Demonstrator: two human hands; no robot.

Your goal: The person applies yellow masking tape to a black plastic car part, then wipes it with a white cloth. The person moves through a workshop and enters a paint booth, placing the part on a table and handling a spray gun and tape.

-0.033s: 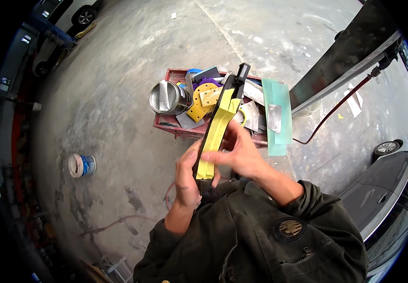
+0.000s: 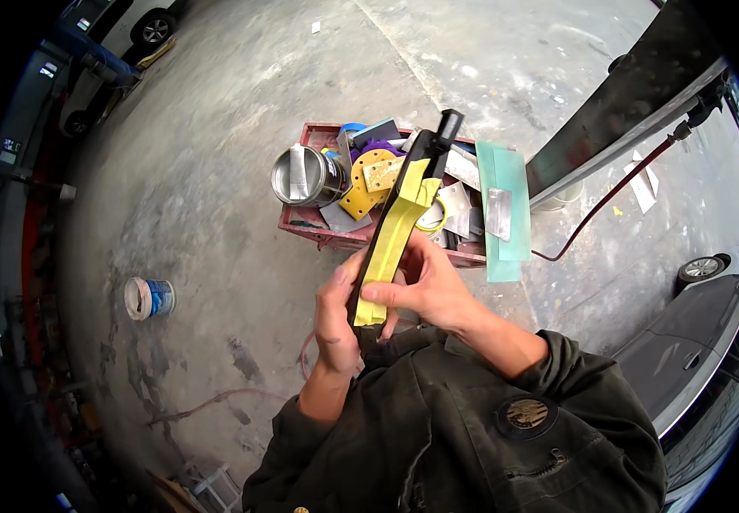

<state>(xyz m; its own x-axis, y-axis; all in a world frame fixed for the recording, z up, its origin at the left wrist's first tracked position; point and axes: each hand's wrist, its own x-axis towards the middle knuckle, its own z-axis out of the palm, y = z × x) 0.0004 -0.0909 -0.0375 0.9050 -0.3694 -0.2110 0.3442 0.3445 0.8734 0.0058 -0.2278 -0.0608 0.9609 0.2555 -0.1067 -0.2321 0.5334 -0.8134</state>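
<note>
Fingers of your left hand [image 2: 334,312] are clamping the lower end of a long black plastic part [image 2: 389,208] at frame centre; your right hand [image 2: 440,295] is resting its thumb on the part's yellow tape [image 2: 397,231], its hidden fingertips' grip unclear. Beyond, at upper centre, a red metal cart [image 2: 301,226] is holding a round grey can [image 2: 327,177].

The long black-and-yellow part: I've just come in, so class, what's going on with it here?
A person holds the black-and-yellow part in both hands, slanting away from the body. The left hand grips its left side near the lower end; the right hand has its thumb on the yellow face. Beyond is a red tray of jumbled things: a can at its left end, a perforated yellow disc, and a green sheet at the right end.
</note>
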